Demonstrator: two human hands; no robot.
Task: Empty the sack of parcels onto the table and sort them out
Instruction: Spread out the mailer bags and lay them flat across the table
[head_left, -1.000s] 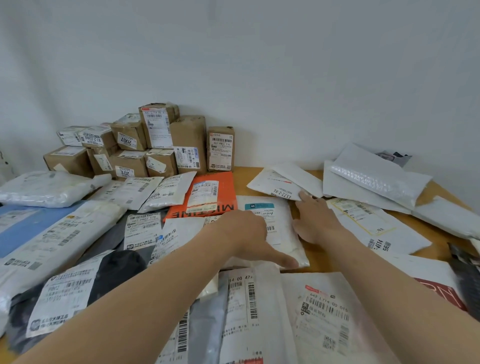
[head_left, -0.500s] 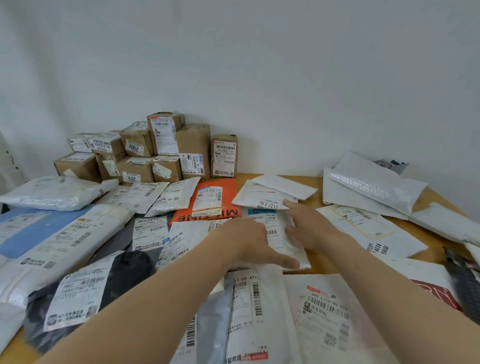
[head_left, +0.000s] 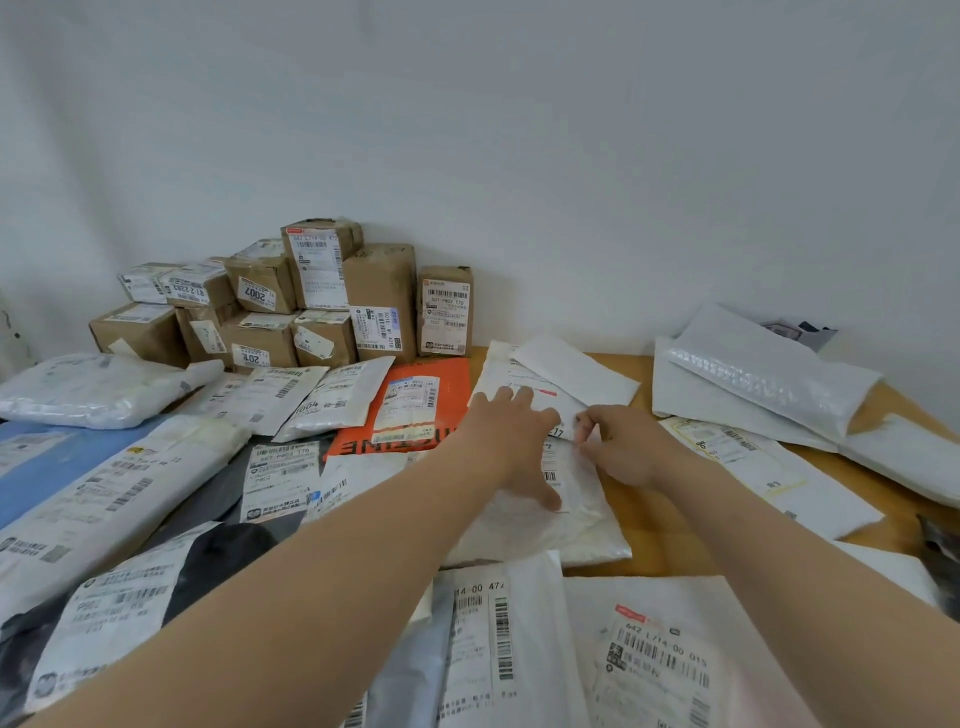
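- On the surface (head_left: 652, 530), the left hand (head_left: 511, 441) is lying on a white envelope (head_left: 501, 370), fingers spread.
- The right hand (head_left: 628, 449) is pinching its near edge.

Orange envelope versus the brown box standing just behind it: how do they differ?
The orange envelope lies flat on the table; the brown box stands upright. The envelope is thin and bright, the box thick, dull cardboard. Both carry a white barcode label.

"2007" – stacked box (head_left: 260, 283) | "507-P802 170" – upright box (head_left: 445, 312) | "642 L714-00 015" – white mailer (head_left: 660, 670)
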